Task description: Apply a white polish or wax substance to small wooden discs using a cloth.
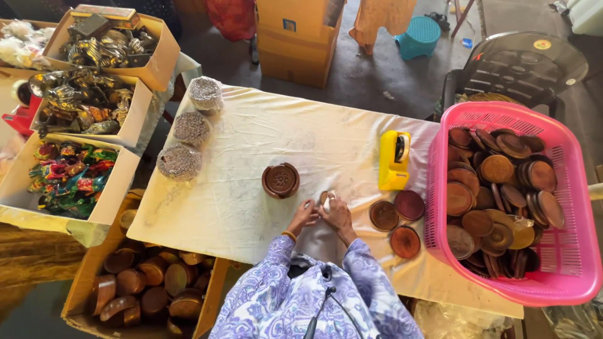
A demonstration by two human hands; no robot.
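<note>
At table (251, 135) centre, left hand (303, 215) and right hand (337, 212) meet, fingers pinched together on small round wooden piece (323, 198). Carved wooden box (280, 180) at 10 o'clock, yellow tape dispenser (394, 159) at 2, pink basket (568, 285) at 3.

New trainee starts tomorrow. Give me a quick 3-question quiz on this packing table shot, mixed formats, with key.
1. True or false: the yellow tape dispenser stands between the pink basket and the round carved wooden box.
2. How many wooden discs lie loose on the white cloth, left of the basket?
A) one B) three C) six
3. Fill in: the left hand and right hand meet over a small ____ wooden piece.

Key:
1. True
2. B
3. Round; it is mostly hidden by the fingers, so finer detail cannot be told.
</note>
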